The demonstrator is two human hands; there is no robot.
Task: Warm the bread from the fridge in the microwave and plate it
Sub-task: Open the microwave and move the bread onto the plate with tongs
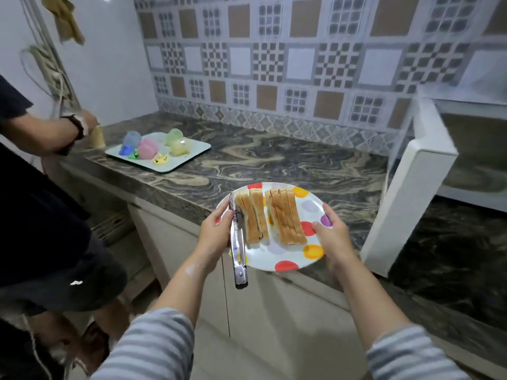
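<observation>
Left hand [216, 231], right hand [333, 237]; seemingly closed grips

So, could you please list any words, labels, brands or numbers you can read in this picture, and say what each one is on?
No text can be read anywhere.
Small white mark on the bystander's dark shorts: too blurred to read.
The polka-dot plate, tongs, microwave door and wall tiles show no lettering, only patterns.
</observation>
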